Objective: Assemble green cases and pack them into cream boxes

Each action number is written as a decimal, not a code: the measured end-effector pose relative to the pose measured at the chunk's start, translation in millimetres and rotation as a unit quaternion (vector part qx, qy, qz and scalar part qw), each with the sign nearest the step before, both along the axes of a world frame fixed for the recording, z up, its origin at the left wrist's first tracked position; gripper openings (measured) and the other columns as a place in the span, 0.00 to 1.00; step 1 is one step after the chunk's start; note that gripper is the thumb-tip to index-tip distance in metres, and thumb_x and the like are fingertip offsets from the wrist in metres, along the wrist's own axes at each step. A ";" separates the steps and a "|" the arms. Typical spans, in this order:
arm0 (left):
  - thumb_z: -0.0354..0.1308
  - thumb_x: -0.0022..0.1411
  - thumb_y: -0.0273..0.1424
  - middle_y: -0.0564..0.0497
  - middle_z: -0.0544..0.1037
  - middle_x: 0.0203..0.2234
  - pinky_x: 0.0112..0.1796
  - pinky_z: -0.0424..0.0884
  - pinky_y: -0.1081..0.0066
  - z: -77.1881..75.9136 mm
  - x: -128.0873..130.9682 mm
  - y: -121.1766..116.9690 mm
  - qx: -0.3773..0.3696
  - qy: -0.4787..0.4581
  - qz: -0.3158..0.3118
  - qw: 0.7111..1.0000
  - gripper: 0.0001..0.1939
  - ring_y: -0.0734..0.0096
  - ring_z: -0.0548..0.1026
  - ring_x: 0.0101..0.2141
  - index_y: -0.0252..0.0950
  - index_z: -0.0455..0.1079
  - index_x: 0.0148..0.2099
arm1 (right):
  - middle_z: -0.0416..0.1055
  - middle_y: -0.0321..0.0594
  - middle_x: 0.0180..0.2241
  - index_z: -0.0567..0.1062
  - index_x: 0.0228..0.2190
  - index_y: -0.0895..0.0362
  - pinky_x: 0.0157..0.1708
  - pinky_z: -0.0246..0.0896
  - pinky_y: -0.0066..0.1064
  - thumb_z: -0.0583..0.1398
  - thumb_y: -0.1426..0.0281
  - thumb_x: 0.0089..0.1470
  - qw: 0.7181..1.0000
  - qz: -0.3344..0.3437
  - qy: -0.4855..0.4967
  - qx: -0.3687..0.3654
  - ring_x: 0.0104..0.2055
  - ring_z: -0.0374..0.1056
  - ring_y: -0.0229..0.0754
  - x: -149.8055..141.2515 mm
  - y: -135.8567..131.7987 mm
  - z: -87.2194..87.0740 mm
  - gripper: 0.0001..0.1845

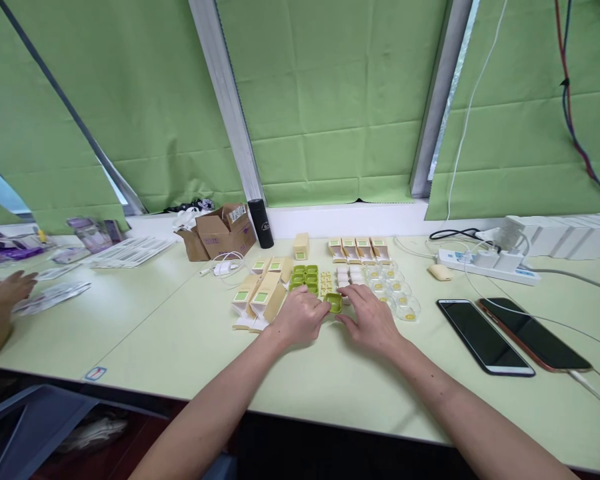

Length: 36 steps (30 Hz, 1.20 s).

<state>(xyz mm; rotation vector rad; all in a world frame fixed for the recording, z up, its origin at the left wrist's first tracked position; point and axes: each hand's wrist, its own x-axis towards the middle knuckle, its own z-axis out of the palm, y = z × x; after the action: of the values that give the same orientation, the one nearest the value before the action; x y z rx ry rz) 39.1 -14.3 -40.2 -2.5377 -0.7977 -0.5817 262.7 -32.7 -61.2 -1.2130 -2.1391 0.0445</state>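
Observation:
Between my two hands, just above or on the table, is a small green square tray [333, 303] with its hollow side up. My left hand [303, 317] is closed, pinching the tray's left side. The thumb and index finger of my right hand [371, 321] hold its right side at the far and near corners. Beyond my left hand stand more green trays [305, 272] in rows. Small yellow pieces [326, 283] lie to their right, then white blocks [355, 274], partly hidden by my right hand. Clear round plastic cups [399, 288] with yellow spots stand farther right.
Cream boxes with flaps [267, 295] stand left, with another row [364, 250] behind. Farther back are a cardboard box [227, 233] and black bottle [261, 225]. Phones [484, 337], cables and a power strip [490, 265] lie right. Another person's hand [3, 307] is far left.

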 end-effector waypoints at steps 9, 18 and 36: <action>0.57 0.71 0.30 0.51 0.79 0.26 0.37 0.60 0.60 2.6 2.3 -1.5 -0.024 -0.162 -0.053 0.985 0.05 0.65 0.75 0.27 0.37 0.72 0.46 | 0.75 0.48 0.51 0.72 0.52 0.53 0.43 0.73 0.45 0.64 0.69 0.61 0.998 0.006 0.057 0.032 0.53 0.72 0.56 4.6 6.2 -1.5 0.19; 0.58 0.68 0.28 0.47 0.82 0.38 0.47 0.68 0.58 14.1 8.4 4.2 -0.122 -0.338 -0.035 0.932 0.12 0.59 0.78 0.40 0.39 0.70 0.53 | 0.75 0.50 0.52 0.70 0.54 0.53 0.42 0.74 0.45 0.64 0.69 0.61 0.995 0.017 0.083 0.053 0.52 0.73 0.57 3.2 4.3 0.4 0.20; 0.57 0.58 0.19 0.43 0.77 0.53 0.58 0.70 0.54 -4.0 16.3 8.1 -0.227 -0.399 -0.069 0.886 0.27 0.55 0.74 0.56 0.40 0.70 0.60 | 0.74 0.50 0.56 0.70 0.58 0.51 0.48 0.78 0.49 0.62 0.69 0.62 0.985 0.034 0.156 0.070 0.57 0.72 0.57 6.7 9.3 -4.3 0.23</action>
<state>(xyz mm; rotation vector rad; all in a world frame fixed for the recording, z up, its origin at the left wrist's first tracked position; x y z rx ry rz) 55.4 -6.2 -44.2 -2.7569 -1.1205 -1.7374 269.3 -23.4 -65.5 -0.9817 -1.8763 0.1057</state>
